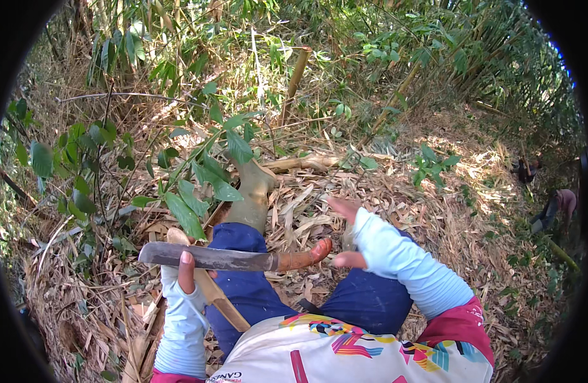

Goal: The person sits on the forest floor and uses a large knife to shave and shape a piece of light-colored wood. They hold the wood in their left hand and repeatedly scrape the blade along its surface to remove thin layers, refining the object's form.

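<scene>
My left hand (188, 271) is closed around a machete's dark blade and a pale wooden piece, with the thumb lying over the blade. The machete (220, 258) lies level across my lap, its curved reddish-brown handle (305, 254) pointing right. Beneath it, the flat pale wooden piece (222, 303) slants from the left hand toward my shirt; whether it is a sheath or a split stick I cannot tell. To the right of the handle, my right hand (345, 209) is raised with thumb and fingers apart, touching nothing. Part of its palm is hidden by the light-blue sleeve.
Dry leaves (306, 210) cover the ground. A leafy green branch (204, 169) hangs before my left leg. A cut stump (297, 80) stands ahead, with a fallen log (300, 164) nearer. Dense bamboo grows behind. At far right is another person (556, 207).
</scene>
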The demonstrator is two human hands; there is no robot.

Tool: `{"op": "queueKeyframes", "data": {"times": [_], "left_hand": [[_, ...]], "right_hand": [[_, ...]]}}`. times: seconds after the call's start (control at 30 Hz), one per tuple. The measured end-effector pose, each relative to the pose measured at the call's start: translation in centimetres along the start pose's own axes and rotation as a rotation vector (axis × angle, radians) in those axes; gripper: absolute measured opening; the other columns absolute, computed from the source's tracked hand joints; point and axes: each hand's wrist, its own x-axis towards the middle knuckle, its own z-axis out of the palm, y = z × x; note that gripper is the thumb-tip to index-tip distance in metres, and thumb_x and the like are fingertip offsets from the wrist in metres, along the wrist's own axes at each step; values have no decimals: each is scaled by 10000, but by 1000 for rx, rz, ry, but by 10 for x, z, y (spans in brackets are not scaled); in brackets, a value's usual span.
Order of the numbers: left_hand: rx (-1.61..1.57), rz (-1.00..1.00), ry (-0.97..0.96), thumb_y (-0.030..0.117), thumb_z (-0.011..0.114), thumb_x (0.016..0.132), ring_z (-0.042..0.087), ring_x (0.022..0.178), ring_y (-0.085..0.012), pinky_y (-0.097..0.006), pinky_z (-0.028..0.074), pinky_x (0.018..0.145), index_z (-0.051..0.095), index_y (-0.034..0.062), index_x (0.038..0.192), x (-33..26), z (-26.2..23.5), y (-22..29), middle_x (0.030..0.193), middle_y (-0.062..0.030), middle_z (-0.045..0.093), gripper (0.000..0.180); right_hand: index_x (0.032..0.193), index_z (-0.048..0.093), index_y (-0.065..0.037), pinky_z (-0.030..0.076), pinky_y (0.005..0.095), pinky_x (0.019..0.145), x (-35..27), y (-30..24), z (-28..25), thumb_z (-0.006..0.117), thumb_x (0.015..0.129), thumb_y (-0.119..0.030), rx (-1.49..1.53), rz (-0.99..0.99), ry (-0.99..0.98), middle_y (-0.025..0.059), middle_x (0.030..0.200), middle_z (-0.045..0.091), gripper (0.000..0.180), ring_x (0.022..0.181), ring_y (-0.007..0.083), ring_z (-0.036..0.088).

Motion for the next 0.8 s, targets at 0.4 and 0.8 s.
{"op": "queueKeyframes", "data": {"times": [0.4, 0.8], "left_hand": [[-128, 119, 114, 312, 655, 878, 619, 619, -202, -287, 525, 485, 475, 20, 1158, -1, 34, 51, 871, -112, 593, 443], [-18, 44, -139, 313, 630, 909, 604, 742, -154, -275, 521, 642, 450, 4, 1180, -20, 43, 53, 910, -72, 600, 449]], "right_hand": [[1393, 379, -75, 452, 431, 775, 76, -83, 42, 707, 740, -184, -493, -34, -78, 141, 884, 611, 739, 772, 337, 586], [1094, 590, -58, 473, 406, 757, 51, -63, 32, 684, 614, -25, -567, -192, 43, 152, 894, 621, 490, 834, 348, 604]]}}
